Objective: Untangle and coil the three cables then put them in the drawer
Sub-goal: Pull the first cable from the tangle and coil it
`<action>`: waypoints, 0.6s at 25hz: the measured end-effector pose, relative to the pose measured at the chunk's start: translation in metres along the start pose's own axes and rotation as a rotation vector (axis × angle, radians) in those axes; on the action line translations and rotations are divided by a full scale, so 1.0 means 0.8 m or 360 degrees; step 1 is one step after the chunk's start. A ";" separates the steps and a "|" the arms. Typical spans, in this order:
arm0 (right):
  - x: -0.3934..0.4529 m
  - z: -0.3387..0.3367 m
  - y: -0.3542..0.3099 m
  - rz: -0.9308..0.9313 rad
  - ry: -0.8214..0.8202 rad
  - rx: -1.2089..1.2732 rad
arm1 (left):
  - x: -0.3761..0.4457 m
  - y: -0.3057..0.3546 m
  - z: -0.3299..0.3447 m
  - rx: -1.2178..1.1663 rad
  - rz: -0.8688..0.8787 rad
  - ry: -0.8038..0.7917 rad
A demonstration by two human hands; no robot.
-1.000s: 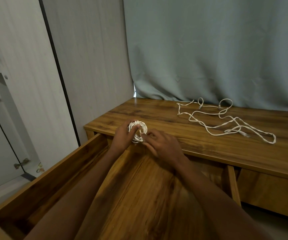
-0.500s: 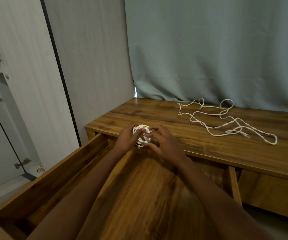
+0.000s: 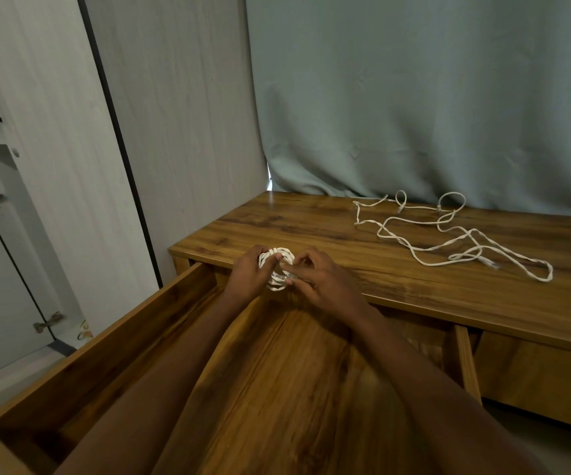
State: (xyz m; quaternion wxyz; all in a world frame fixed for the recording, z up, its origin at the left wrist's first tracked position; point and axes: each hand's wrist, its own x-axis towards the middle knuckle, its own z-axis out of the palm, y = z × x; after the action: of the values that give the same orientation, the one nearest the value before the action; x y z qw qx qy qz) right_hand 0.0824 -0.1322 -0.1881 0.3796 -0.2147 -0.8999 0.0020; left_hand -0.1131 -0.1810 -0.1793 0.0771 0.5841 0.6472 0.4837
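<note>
A small white coiled cable [image 3: 278, 260] sits between my hands above the front edge of the wooden cabinet top [image 3: 311, 234]. My left hand [image 3: 248, 275] grips the coil from the left, fingers curled around it. My right hand [image 3: 321, 281] pinches the coil's lower right side with thumb and fingertips. A loose tangle of white cable [image 3: 448, 234] lies spread on the cabinet top to the right, apart from both hands. The open wooden drawer [image 3: 160, 320] extends toward me under my forearms; what I see of its bottom holds nothing.
A grey-green curtain [image 3: 414, 97] hangs behind the cabinet top. Pale wood-grain wardrobe panels [image 3: 54, 149] stand at the left, with door hinges low down. A second drawer front [image 3: 534, 382], not pulled out, is at the lower right.
The coil and both hands stay at the same spot above the cabinet edge. My right fingers have shifted around the coil's right side, now pinching its lower part.
</note>
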 end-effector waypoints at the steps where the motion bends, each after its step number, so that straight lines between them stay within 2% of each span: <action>1: 0.000 -0.001 0.001 0.0011 0.0015 0.0005 | 0.001 -0.001 0.002 -0.0054 -0.0031 -0.0004; 6: 0.000 -0.006 -0.004 -0.0110 -0.0025 -0.0144 | 0.004 0.001 0.004 -0.0247 -0.0172 -0.0055; 10: -0.003 -0.010 -0.009 0.0023 0.0158 -0.0001 | 0.004 0.009 0.004 -0.0349 -0.0290 -0.0110; 15: -0.003 -0.003 0.003 -0.0187 0.0291 -0.0021 | -0.001 0.025 0.005 -0.0522 -0.0393 -0.0117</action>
State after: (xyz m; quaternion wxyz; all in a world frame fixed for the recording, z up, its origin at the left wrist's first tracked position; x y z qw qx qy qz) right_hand 0.0867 -0.1316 -0.1885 0.4581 -0.1634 -0.8726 -0.0458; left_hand -0.0968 -0.1828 -0.1675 0.2534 0.4973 0.6232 0.5478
